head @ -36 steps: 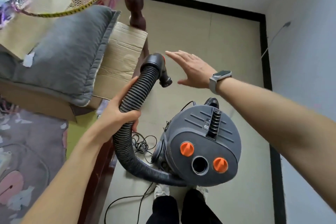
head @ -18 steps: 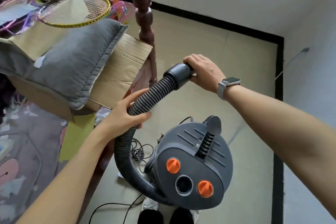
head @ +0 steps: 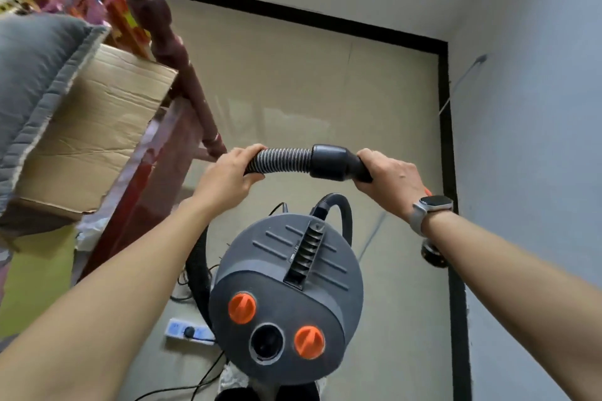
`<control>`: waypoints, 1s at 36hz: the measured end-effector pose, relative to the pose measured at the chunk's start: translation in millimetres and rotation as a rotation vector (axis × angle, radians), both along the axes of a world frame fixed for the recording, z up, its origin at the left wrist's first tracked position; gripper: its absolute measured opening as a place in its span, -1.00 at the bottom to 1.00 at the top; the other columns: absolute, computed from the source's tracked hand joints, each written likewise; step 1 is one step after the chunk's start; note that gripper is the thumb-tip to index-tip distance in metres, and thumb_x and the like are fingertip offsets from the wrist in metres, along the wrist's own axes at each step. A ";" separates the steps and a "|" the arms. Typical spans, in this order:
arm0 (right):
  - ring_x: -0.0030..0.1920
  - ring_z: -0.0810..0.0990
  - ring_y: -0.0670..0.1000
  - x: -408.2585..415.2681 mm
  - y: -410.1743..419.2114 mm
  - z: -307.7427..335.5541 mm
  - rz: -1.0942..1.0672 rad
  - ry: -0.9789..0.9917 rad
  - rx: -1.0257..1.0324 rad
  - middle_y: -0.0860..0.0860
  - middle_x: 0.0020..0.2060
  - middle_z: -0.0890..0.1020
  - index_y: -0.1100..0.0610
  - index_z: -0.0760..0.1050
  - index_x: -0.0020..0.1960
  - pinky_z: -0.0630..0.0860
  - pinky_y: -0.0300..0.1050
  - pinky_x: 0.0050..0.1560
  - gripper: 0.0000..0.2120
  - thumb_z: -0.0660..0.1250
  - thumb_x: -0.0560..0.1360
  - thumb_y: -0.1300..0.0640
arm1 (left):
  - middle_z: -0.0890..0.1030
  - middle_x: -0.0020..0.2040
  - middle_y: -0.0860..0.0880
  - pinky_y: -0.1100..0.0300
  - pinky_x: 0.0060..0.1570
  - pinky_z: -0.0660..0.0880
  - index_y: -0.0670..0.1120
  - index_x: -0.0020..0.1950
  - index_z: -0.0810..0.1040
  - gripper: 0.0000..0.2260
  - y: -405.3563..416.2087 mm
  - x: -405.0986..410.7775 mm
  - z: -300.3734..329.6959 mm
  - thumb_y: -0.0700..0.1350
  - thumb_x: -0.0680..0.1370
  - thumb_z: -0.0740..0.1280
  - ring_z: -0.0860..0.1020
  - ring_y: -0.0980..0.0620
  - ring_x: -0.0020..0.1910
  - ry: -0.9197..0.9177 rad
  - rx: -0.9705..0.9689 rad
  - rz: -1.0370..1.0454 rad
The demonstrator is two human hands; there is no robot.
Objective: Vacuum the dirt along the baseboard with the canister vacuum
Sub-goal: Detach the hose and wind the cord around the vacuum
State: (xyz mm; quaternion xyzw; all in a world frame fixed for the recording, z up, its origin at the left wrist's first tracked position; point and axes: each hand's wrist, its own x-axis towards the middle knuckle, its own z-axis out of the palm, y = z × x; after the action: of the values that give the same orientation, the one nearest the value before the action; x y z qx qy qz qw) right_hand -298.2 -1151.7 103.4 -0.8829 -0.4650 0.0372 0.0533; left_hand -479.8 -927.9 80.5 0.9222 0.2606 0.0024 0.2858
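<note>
left hand (head: 224, 177) grasps the ribbed hose (head: 281, 158); right hand (head: 389, 177) grasps its smooth black cuff (head: 332, 161) above the round grey canister vacuum (head: 286, 296).

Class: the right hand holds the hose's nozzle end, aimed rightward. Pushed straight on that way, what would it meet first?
Probably the grey wall just above the black baseboard; nothing shows between it and the right hand, though depth is unclear.
</note>
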 end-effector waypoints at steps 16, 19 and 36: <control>0.03 0.58 0.22 7.5 -97.5 -164.3 -0.327 0.352 -0.130 0.08 0.04 0.58 0.12 0.36 0.17 0.42 0.00 -0.14 -0.70 0.22 0.58 -0.08 | 0.40 0.42 0.05 -0.41 0.31 0.15 0.22 0.48 0.29 -0.55 -60.6 88.2 -132.5 0.02 0.61 0.27 0.29 -0.09 0.42 0.386 0.054 -0.179; 0.04 0.57 0.22 -1.9 -104.7 -185.8 -0.309 0.385 -0.163 0.10 0.06 0.55 0.12 0.34 0.19 0.41 0.00 -0.15 -0.69 0.22 0.59 -0.06 | 0.39 0.46 -0.05 -0.15 0.44 0.15 0.09 0.43 0.43 -0.65 -57.1 81.2 -154.7 -0.05 0.63 0.24 0.29 -0.09 0.47 0.361 -0.149 -0.038; 0.09 0.51 0.12 3.8 -106.8 -226.6 -0.450 0.960 -0.180 0.11 0.10 0.51 0.17 0.33 0.31 0.43 -0.10 0.03 -0.61 0.25 0.49 0.23 | 0.62 0.19 0.00 0.03 0.27 0.37 0.08 0.18 0.61 -0.67 -86.0 104.1 -151.2 0.12 0.45 0.45 0.49 -0.08 0.26 0.362 -0.167 0.062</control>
State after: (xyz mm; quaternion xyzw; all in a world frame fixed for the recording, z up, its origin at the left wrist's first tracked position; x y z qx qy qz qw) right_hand -294.4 -1258.5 -123.3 -0.8455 -0.1826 0.4641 0.1907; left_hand -375.7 -1013.9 -70.7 0.8723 0.3351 -0.1761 0.3094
